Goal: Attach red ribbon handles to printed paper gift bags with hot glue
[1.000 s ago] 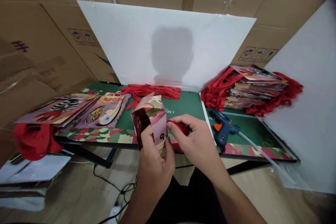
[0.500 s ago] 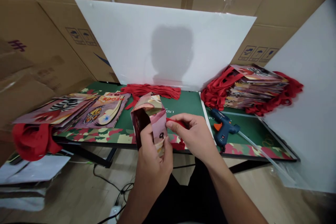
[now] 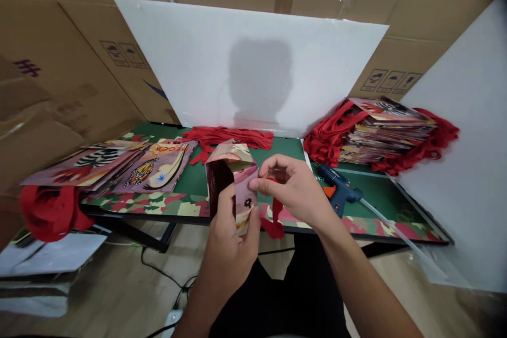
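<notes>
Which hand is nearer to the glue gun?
Right. The right hand is just left of the glue gun; the left hand is farther left, holding the bag.

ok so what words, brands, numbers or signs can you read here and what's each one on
"MECCA": butterfly bag
"CH": table, faint
Umbrella signs: left cardboard and right cardboard; any small print there is unreadable
Purple mark, left cardboard: not readable
Numbers: none readable
</notes>
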Action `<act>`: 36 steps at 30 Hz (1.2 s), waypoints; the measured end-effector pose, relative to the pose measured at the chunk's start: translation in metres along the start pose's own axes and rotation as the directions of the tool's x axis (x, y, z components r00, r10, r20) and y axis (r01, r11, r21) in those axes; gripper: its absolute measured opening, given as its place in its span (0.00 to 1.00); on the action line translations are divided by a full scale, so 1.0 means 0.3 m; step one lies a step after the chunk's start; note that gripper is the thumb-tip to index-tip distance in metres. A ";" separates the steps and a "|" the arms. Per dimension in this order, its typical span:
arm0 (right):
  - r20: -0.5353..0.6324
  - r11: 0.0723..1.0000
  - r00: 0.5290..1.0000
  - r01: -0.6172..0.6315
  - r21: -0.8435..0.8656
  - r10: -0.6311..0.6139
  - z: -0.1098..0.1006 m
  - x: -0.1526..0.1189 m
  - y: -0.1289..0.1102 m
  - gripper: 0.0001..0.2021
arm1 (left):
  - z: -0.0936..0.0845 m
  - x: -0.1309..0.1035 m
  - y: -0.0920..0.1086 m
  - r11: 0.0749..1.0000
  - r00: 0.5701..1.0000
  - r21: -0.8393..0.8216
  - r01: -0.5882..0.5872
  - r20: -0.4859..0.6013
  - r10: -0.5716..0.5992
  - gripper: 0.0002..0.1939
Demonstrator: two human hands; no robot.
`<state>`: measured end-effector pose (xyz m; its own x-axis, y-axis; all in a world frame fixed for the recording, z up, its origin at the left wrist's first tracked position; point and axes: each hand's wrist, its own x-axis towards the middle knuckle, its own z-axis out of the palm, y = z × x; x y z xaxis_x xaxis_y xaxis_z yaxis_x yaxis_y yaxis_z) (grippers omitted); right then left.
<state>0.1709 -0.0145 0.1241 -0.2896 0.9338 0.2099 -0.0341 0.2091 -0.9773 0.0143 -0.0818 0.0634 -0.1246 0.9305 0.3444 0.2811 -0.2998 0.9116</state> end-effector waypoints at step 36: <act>-0.057 0.994 0.998 -0.026 0.102 0.032 0.000 -0.004 0.086 0.28 | -0.071 0.067 0.066 0.997 0.988 -0.031 -0.066 0.137 0.070 0.34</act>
<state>0.1705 -0.0101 0.0985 -0.2358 0.9550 0.1796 -0.1238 0.1538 -0.9803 -0.0029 -0.0736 0.0932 0.0269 0.9273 0.3735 0.2586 -0.3673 0.8934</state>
